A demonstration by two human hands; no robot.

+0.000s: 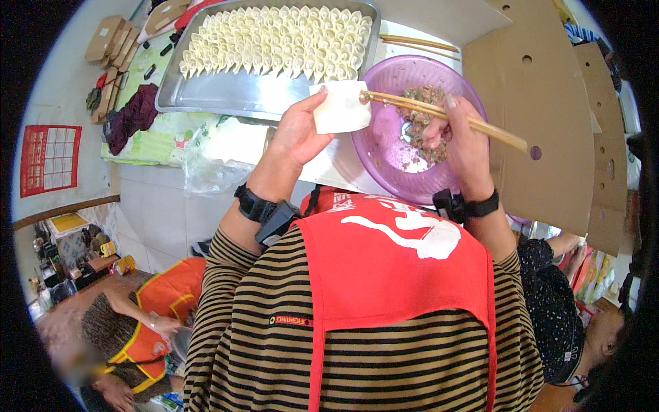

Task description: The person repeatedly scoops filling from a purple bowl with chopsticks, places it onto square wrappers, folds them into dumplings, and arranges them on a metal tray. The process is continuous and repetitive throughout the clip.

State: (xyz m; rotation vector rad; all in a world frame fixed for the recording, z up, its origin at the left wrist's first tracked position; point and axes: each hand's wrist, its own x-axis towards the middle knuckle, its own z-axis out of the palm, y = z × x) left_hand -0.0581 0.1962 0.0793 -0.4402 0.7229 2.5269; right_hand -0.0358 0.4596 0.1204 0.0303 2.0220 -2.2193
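A flat, pale wonton wrapper (340, 114) lies across the fingers of my left hand (301, 131), the thumb pressing on its upper corner. In my right hand (466, 139) is a pair of wooden chopsticks (427, 107), their tips at the wrapper's right edge with a small lump of filling (365, 97) on them. Under that hand, a purple plastic bowl (376, 149) holds minced meat filling (425, 100) flecked with green. Beyond my left hand, rows of folded wontons (278, 41) fill the far part of a metal tray (221, 95).
A stack of wrappers (234, 139) in a clear plastic bag (198, 165) sits left of my left hand. More chopsticks (419, 42) lie behind the bowl. Brown cardboard (535, 113) stands along the right. One person (144, 319) is at lower left, another (551, 309) at right.
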